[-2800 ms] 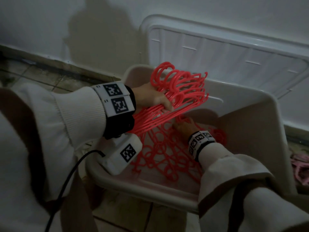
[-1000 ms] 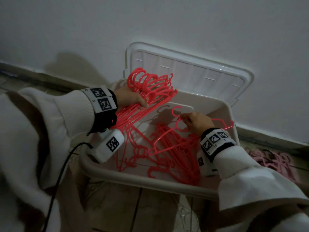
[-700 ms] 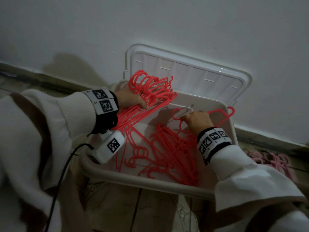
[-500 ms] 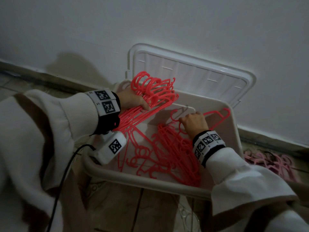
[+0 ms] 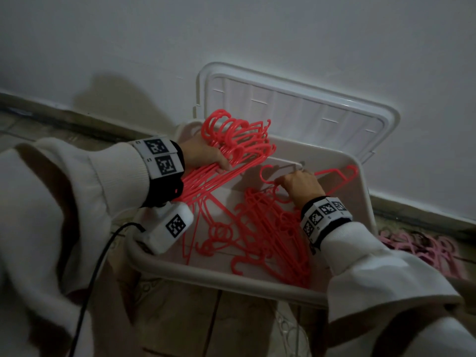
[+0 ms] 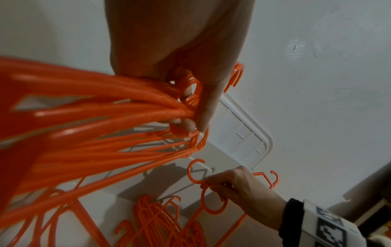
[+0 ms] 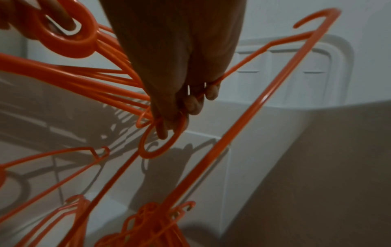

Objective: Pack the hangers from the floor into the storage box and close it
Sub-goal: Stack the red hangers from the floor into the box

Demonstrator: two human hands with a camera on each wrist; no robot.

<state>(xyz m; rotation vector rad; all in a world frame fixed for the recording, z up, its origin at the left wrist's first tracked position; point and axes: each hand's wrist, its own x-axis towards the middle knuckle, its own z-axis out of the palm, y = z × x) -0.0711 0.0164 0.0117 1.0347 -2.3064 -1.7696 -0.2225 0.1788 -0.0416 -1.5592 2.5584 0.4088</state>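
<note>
A white storage box (image 5: 257, 282) stands on the floor by the wall, its lid (image 5: 296, 117) open and leaning back. My left hand (image 5: 203, 155) grips a thick bundle of red hangers (image 5: 237, 140) by their necks over the box's left side; the grip shows in the left wrist view (image 6: 190, 117). My right hand (image 5: 298, 184) holds a single red hanger (image 5: 340, 176) near its neck, lifted over the back of the box, a finger through its ring (image 7: 162, 138). More red hangers (image 5: 270, 228) lie loose on the box floor.
A heap of pink hangers (image 5: 417, 248) lies on the tiled floor right of the box. The white wall (image 5: 231, 34) and its baseboard (image 5: 77, 119) run just behind the box. A black cable (image 5: 98, 258) trails from my left wrist camera.
My right hand has lifted one red hanger out of the loose pile toward the back of the box. The left hand has kept hold of its bundle in much the same place.
</note>
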